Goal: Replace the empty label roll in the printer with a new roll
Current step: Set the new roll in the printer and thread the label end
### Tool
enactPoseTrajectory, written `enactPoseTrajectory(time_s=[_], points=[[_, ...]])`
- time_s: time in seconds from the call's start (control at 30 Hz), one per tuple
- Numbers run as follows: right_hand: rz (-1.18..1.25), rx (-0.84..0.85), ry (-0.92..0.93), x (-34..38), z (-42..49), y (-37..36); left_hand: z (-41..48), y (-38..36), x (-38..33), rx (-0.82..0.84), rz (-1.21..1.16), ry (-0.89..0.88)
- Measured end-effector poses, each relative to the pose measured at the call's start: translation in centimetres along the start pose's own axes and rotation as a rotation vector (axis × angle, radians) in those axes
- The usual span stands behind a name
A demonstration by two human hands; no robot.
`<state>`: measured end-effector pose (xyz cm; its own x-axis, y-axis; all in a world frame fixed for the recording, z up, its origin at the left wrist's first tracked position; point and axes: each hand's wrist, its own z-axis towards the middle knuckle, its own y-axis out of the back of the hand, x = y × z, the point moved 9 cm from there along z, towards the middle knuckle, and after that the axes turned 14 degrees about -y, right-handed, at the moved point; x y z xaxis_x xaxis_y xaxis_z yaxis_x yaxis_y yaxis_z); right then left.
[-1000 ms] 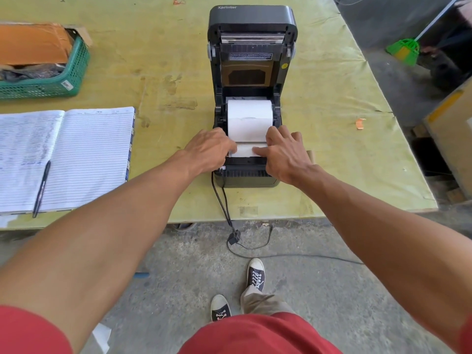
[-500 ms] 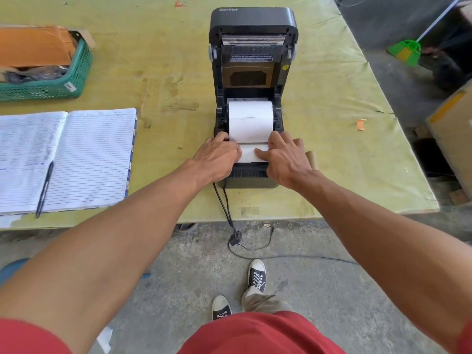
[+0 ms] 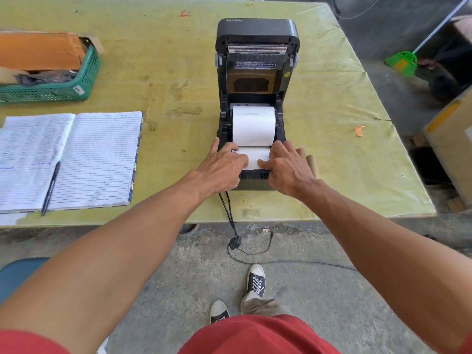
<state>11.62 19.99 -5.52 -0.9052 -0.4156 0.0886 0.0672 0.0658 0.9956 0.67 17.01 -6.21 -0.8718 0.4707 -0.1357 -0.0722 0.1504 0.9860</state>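
The black label printer point(image 3: 256, 29) stands on the green table with its lid tipped up and back. A full white label roll point(image 3: 254, 126) sits in its bay. The roll's loose end, a white label strip point(image 3: 256, 155), lies forward over the printer's front. My left hand point(image 3: 221, 168) presses the strip's left edge with its fingertips, thumb on the printer's left side. My right hand point(image 3: 288, 169) presses the strip's right edge. The empty brown cardboard core point(image 3: 313, 163) lies on the table just right of my right hand, partly hidden by it.
An open notebook point(image 3: 97, 154) with a pen point(image 3: 51, 187) lies at the left. A green basket point(image 3: 51, 92) sits at the far left. Black cables point(image 3: 229, 213) drop from the printer's front over the table edge to the floor. An orange scrap point(image 3: 359, 130) lies at the right.
Both hands stay on the label strip at the printer's front. My left thumb has spread out onto the printer's left side, and more of the strip shows between my hands.
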Motion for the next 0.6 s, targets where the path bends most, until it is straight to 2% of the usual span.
enactPoseTrajectory(time_s=[0.23, 0.47, 0.6], points=[[-0.022, -0.005, 0.027, 0.0, -0.6, 0.2, -0.3, 0.2, 0.3, -0.042, -0.027, 0.004], [-0.011, 0.050, 0.056, -0.4, 0.3, 0.2, -0.2, 0.9, 0.2, -0.223, 0.015, 0.034], [-0.010, 0.035, 0.058, -0.8, 0.2, 0.2, -0.7, 0.9, -0.4, -0.268, 0.033, -0.021]])
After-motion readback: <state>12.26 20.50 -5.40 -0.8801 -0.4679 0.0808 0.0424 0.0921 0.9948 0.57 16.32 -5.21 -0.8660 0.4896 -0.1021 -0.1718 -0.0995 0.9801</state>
